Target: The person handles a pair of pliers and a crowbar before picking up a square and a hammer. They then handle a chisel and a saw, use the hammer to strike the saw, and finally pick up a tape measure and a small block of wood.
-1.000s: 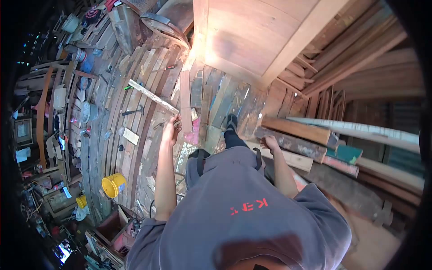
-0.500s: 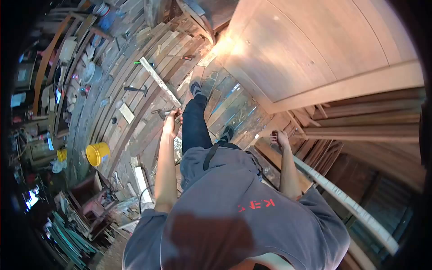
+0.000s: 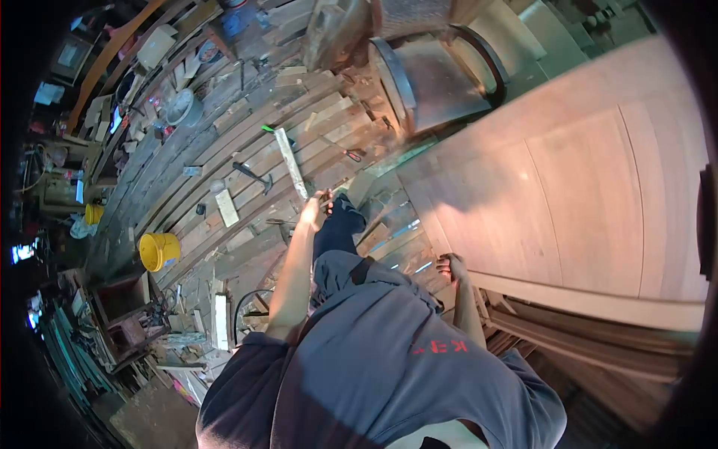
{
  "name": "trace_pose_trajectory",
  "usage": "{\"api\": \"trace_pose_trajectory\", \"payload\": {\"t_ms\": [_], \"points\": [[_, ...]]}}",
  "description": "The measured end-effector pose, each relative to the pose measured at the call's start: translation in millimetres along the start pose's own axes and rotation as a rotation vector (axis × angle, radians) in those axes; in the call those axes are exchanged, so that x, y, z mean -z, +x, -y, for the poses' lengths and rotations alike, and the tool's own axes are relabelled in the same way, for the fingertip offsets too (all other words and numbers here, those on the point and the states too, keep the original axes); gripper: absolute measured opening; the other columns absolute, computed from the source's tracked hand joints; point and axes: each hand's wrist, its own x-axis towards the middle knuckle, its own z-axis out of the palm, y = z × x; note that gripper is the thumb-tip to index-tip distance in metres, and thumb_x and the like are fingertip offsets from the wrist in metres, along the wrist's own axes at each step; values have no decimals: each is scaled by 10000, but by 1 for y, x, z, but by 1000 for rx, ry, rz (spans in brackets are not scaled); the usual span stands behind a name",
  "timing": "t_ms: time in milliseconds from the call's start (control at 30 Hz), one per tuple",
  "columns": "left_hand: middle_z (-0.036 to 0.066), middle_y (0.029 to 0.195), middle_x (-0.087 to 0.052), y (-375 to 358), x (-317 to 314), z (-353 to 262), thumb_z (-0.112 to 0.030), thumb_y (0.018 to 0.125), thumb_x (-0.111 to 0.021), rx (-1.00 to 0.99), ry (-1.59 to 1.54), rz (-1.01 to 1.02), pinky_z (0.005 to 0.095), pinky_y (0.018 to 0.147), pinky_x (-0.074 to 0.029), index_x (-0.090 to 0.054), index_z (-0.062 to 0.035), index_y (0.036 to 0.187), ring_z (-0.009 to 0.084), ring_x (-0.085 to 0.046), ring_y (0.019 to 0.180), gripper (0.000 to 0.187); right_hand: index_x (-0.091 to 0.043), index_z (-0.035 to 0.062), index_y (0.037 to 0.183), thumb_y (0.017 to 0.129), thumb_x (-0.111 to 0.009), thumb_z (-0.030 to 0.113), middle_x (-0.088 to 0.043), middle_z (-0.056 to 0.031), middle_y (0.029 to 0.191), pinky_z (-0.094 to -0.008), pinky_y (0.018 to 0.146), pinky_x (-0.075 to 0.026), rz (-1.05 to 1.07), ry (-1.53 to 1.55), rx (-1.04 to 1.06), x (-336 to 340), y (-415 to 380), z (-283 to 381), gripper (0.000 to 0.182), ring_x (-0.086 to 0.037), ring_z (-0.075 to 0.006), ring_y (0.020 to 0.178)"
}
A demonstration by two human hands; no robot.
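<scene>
My left hand (image 3: 314,210) is out in front of my left thigh, fingers curled closed. It overlaps the near end of a long pale wood strip (image 3: 289,161) lying on the stacked planks. Just left of the strip lies a claw hammer (image 3: 253,176) with a dark handle. My right hand (image 3: 451,267) hangs beside my right hip with curled fingers, close to the lower left corner of a large wooden panel (image 3: 516,217). What, if anything, sits inside either closed hand is hidden.
Long planks (image 3: 224,146) cover the floor at left, with a red-handled tool (image 3: 351,155) and a short pale block (image 3: 226,208) on them. A yellow bucket (image 3: 159,251) stands farther left. A wooden chair (image 3: 441,82) is ahead, and stacked timber (image 3: 583,337) lies under the panel.
My view has turned to the right and the chair now shows fully. I have stepped forward along the panel. Both hands stay curled, the right one now nearer the panel's corner.
</scene>
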Motion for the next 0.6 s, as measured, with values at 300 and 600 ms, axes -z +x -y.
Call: {"api": "trace_pose_trajectory", "payload": {"t_ms": [300, 600], "points": [[-17, 783, -537, 48, 43, -160, -324, 856, -556, -214, -61, -141, 270, 596, -375, -591, -132, 969, 121, -481, 656, 225, -563, 3, 961, 875, -428, 152, -620, -116, 826, -291, 595, -500, 118, -187, 233, -154, 51, 257, 219, -618, -194, 668], [-15, 900, -541, 60, 60, -239, -296, 886, -508, -248, -339, -276, 276, 707, -367, -556, -105, 1054, 139, -456, 785, 259, -545, 9, 945, 899, -451, 178, -614, -99, 774, -284, 534, -471, 295, -301, 285, -294, 123, 427, 199, -612, -172, 649]]}}
